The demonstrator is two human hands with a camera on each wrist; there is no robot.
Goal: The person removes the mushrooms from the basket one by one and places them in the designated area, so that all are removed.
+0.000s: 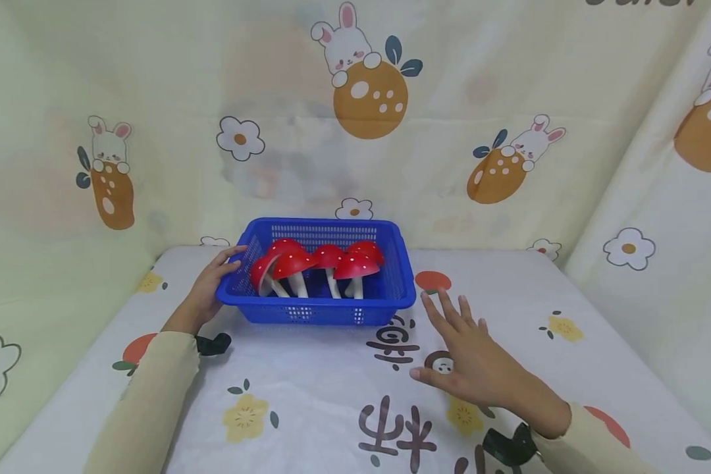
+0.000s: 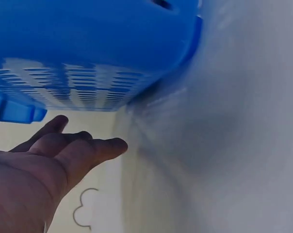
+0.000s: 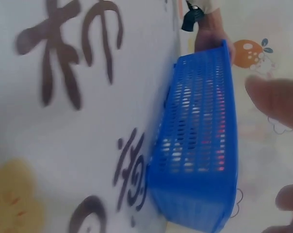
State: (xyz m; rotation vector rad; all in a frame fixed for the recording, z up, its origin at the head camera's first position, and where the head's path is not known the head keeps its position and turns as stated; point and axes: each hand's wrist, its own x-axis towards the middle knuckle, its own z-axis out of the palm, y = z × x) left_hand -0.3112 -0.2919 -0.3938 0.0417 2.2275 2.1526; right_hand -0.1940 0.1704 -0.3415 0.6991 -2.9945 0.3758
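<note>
A blue plastic basket (image 1: 326,312) with mesh walls stands at the back of the table in the head view. Several toy mushrooms (image 1: 355,266) with red, white-dotted caps and white stems lie inside it. At the basket's left rim is my left hand (image 1: 206,289), its fingertips right at the edge. In the left wrist view its fingers (image 2: 95,151) are stretched out beside the basket wall. My right hand (image 1: 474,355) hovers over the cloth to the right of the basket, fingers spread and holding nothing; the right wrist view shows its thumb and fingertips apart from the basket (image 3: 197,145).
A white tablecloth (image 1: 308,388) printed with fruit, flowers and dark characters covers the table. Behind it hangs a cream curtain (image 1: 290,171) with rabbit prints, close to the basket's back; similar cloth hangs at both sides. Each wrist wears a dark camera mount (image 1: 509,446).
</note>
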